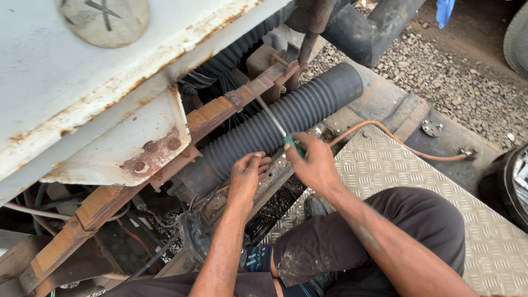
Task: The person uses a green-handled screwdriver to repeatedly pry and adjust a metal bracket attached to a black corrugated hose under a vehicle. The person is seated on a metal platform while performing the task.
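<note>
My right hand (313, 165) closed round a green-handled screwdriver (278, 125), its tip hidden behind the rusty bracket (242, 96), my left hand (246, 176) half-curled, empty, beside the ribbed black hose (286, 118).

bare forearms, dark dusty trousers, dark sock
</note>
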